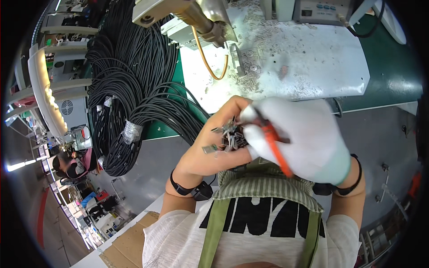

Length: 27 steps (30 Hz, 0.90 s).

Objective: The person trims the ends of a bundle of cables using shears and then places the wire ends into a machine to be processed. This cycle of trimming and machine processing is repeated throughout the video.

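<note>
My bare left hand (196, 156) is curled around a bunch of cable ends with small metal connectors (231, 137), held in front of my chest. Black cables (178, 117) run from the table to behind this hand. My right hand (308, 138), in a white glove, is closed on red-handled pliers (278, 152). The pliers' jaws point toward the connectors, close to my left thumb and fingers. Motion smears the right hand slightly, and whether the jaws touch a connector cannot be made out.
A large pile of coiled black cables (129, 80) lies on the green table (393, 76) at the left. A press-like machine head (210, 29) with a brown hose overhangs a white plate (313, 67) strewn with small metal bits. A grey control box (319, 11) stands behind; cardboard (129, 243) lies lower left.
</note>
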{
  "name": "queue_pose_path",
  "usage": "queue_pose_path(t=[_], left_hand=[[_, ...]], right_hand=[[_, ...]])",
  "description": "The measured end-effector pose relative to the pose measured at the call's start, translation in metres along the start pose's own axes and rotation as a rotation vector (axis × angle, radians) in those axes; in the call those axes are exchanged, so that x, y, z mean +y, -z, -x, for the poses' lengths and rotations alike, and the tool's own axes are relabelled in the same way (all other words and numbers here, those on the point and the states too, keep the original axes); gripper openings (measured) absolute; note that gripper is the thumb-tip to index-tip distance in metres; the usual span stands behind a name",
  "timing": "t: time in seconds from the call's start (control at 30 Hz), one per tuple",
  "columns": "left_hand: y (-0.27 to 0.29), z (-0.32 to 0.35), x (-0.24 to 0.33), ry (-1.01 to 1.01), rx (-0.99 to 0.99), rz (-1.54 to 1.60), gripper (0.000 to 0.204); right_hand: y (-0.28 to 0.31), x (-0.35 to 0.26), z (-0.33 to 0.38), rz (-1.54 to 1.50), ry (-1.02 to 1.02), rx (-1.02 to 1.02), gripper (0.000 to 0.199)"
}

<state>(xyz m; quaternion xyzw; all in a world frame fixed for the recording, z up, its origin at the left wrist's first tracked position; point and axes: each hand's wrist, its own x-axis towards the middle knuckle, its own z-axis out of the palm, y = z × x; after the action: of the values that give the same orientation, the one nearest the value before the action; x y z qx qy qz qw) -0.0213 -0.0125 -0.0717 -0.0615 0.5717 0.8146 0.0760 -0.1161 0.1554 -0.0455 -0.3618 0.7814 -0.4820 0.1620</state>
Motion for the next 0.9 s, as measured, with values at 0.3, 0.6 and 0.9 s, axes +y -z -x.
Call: queue_pose_path(t=[0.3, 0.6, 0.9], left_hand=[[-0.011, 0.002, -0.006, -0.002, 0.143, -0.103, 0.023], [-0.011, -0.002, -0.008, 0.070, -0.015, -0.049, 0.016], [-0.017, -0.001, -0.013, -0.128, 0.150, -0.045, 0.015]], right_hand=[[0.002, 0.006, 0.009, -0.555, -0.459, -0.060, 0.016], [-0.001, 0.032, 0.015, -0.647, -0.176, -0.175, 0.017], [-0.003, 0.023, 0.016, -0.472, -0.213, -0.069, 0.012]])
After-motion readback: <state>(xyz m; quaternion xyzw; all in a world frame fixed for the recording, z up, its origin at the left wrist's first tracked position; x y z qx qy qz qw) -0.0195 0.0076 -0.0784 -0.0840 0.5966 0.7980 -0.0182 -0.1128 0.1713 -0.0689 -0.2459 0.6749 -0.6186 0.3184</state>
